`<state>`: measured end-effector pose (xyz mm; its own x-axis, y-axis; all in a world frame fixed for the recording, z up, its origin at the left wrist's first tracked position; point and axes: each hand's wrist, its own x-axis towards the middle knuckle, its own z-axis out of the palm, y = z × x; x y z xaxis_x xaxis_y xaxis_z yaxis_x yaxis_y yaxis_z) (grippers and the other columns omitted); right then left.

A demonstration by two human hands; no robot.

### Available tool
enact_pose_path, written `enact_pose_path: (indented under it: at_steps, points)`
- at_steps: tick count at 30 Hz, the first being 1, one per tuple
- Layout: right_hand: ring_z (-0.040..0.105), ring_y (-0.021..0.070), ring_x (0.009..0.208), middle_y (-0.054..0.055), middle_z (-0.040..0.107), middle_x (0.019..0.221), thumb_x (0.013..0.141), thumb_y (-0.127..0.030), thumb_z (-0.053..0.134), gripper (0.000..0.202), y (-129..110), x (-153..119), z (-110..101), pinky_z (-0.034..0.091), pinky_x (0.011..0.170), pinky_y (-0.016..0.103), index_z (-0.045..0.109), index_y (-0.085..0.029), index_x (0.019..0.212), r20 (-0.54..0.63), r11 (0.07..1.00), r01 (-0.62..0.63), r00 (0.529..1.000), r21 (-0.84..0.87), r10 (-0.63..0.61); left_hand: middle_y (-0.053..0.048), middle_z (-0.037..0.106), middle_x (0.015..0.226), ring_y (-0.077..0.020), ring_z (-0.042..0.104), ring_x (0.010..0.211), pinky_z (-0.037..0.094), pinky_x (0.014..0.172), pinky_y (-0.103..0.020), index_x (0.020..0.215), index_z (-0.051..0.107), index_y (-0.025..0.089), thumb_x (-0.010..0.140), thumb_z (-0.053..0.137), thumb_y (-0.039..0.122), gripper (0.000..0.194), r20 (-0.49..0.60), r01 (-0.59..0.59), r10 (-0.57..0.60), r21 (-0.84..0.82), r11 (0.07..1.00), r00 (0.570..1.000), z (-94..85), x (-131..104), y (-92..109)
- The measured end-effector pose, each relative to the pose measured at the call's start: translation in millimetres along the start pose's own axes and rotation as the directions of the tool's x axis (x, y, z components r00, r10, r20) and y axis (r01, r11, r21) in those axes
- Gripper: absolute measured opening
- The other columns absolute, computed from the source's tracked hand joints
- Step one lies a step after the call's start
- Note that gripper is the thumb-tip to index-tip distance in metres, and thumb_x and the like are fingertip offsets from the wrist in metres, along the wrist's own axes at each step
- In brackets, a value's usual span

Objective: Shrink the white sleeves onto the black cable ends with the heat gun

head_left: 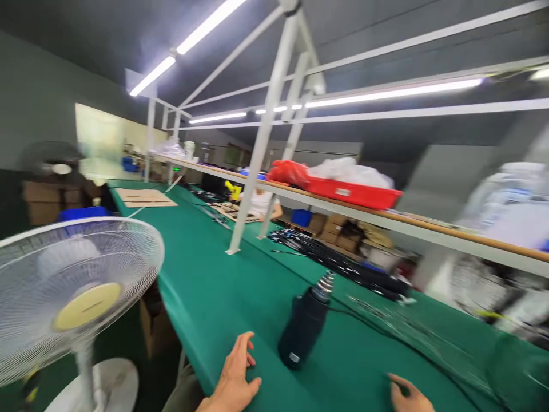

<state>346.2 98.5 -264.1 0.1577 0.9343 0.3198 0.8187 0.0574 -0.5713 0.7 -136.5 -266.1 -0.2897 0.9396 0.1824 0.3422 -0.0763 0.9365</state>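
Observation:
A black heat gun [303,329] stands upright on the green-topped bench [206,274], its ribbed metal nozzle pointing up. Just left of it, my left hand [237,372] is over the bench with thumb and fingers apart, holding nothing and not touching the heat gun. At the bottom edge, further right, my right hand [408,395] shows only in part; its thumb and a finger are apart with nothing between them. Motion blurs the picture somewhat.
A white-caged standing fan [88,306] is beside the bench on the left. Behind the heat gun lies a bundle of black cables [338,260]. A shelf holds a red tray [351,193] with plastic bags. A white post [262,137] rises from the bench. Another person sits across it.

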Motion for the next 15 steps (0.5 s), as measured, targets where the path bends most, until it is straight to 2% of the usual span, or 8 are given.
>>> enact_pose_path:
  at_steps: [2,3,6,8,10,15]
  points:
    - [0.065,0.0197,0.076,0.002,0.065,0.08,0.089,-0.022,0.062,0.005,15,0,-8,0.054,0.068,0.032,0.067,-0.022,0.087,-0.028,0.991,-0.136,0.99,0.0,0.136,-0.015,0.048,0.131,-0.024,0.057,0.105,0.044,0.098,-0.035,0.145,0.027,0.012,0.054,0.06,0.01,0.096,0.007,-0.02,0.02,-0.061,0.998,1.0,13.9,17,-7]
    - [0.066,0.0215,0.072,0.002,0.065,0.074,0.086,-0.019,0.059,0.011,17,1,-9,0.054,0.068,0.034,0.068,-0.023,0.08,-0.04,0.986,-0.167,0.985,0.021,0.167,-0.017,0.046,0.134,-0.0263,0.056,0.112,0.044,0.1,-0.034,0.146,0.023,0.009,0.051,0.06,0.011,0.102,0.006,-0.03,0.031,-0.089,0.996,1.0,21.8,26,-11]
    - [0.068,0.0289,0.078,0.003,0.07,0.075,0.074,-0.02,0.052,0.019,13,4,-6,0.055,0.072,0.04,0.068,-0.028,0.067,-0.093,0.984,-0.144,0.984,0.108,0.155,-0.02,0.04,0.142,-0.0319,0.042,0.131,0.036,0.109,-0.036,0.148,0.015,0.006,0.049,0.062,0.015,0.11,-0.043,-0.095,0.091,-0.11,0.989,0.995,48.5,50,-16]
    - [0.068,0.0298,0.084,0.002,0.072,0.08,0.068,-0.024,0.049,0.02,11,3,-4,0.054,0.076,0.04,0.068,-0.028,0.065,-0.122,0.983,-0.117,0.983,0.14,0.135,-0.02,0.036,0.147,-0.0319,0.033,0.139,0.03,0.114,-0.038,0.149,0.014,0.008,0.053,0.064,0.02,0.108,-0.092,-0.153,0.144,-0.101,0.983,0.985,65.9,62,-13]
    - [0.068,0.0298,0.087,0.002,0.072,0.081,0.066,-0.026,0.047,0.022,12,2,-3,0.054,0.079,0.039,0.069,-0.028,0.065,-0.142,0.984,-0.103,0.982,0.148,0.124,-0.019,0.034,0.149,-0.0317,0.03,0.141,0.028,0.115,-0.04,0.149,0.013,0.01,0.058,0.066,0.025,0.106,-0.107,-0.169,0.158,-0.103,0.98,0.982,79.8,69,-5]
    - [0.067,0.0251,0.089,0.003,0.072,0.086,0.073,-0.02,0.053,0.017,18,-2,2,0.05,0.086,0.039,0.069,-0.022,0.075,-0.136,0.985,-0.103,0.983,0.136,0.121,-0.019,0.039,0.146,-0.0333,0.038,0.135,0.03,0.112,-0.043,0.148,0.015,0.013,0.062,0.071,0.033,0.104,-0.119,-0.148,0.133,-0.125,0.981,0.984,96.7,82,17]
